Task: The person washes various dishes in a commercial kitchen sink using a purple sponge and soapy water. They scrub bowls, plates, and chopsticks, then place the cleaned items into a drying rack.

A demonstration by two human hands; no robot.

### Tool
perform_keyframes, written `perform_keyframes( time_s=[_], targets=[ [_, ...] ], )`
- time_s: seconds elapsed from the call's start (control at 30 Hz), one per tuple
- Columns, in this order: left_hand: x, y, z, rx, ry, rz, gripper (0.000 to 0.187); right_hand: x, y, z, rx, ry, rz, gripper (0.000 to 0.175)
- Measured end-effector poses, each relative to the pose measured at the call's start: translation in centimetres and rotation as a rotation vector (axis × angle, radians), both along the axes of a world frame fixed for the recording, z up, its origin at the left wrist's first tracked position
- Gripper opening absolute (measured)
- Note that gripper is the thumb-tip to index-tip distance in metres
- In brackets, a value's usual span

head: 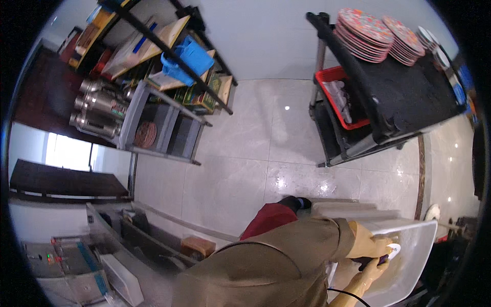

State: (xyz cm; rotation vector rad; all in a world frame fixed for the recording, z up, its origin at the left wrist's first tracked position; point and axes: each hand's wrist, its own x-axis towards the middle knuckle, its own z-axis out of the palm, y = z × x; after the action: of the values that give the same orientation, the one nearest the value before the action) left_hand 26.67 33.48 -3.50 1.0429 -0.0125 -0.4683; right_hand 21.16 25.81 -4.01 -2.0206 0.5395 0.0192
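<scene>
Both my hands wear yellowish rubber gloves and are close together over a large whitish plastic tub [418, 264] at the lower right. My left hand [378, 245], the upper one in view, grips a small white dish [394, 249] with coloured marks. Just below it, my right hand [372, 270] holds a dark purple cloth [383, 259] against the dish. The glove of my right hand looks wet. Murky, brownish liquid seems to lie in the tub under the hands.
A black trolley [414, 88] at upper right bears stacked patterned plates [364, 34] and a red bin [337, 96]. A grey cart [165, 122], metal flasks [101, 105] and a shelf rack with a blue basket [188, 59] stand left. The tiled floor [295, 172] has wet patches.
</scene>
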Motion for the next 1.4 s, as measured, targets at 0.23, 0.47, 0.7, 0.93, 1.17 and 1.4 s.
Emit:
perform_keyframes(
  time_s=[0.23, 0.47, 0.7, 0.93, 1.17, 1.4],
  targets=[
    [0.9, 0.7, -0.2, -0.037, 0.022, 0.002, 0.049, 2.4, -4.5, -1.1, -0.526, 0.029, 0.047, 0.057],
    [1.5, 1.4, -0.2, -0.012, 0.031, 0.017, 0.048, 3.5, -14.4, -9.3, -0.175, 0.244, -0.118, 0.058],
    [1.6, 0.7, -1.1, -0.007, 0.046, 0.012, 0.048, -2.8, -3.9, -5.7, 0.084, 0.271, 0.034, 0.049],
    [0.6, 0.2, -1.2, 0.024, 0.062, -0.009, 0.048, 2.1, -3.7, -1.6, -0.117, -0.046, 0.089, 0.05],
    [-2.7, -1.1, -4.4, 0.081, 0.098, -0.175, 0.049, 0.1, -11.5, -7.4, -0.292, -0.037, 0.046, 0.037],
    [0.9, 3.7, -4.8, 0.164, 0.174, 0.054, 0.042, -3.0, -8.5, -2.9, -0.802, 0.016, 0.11, 0.072]
  ],
)
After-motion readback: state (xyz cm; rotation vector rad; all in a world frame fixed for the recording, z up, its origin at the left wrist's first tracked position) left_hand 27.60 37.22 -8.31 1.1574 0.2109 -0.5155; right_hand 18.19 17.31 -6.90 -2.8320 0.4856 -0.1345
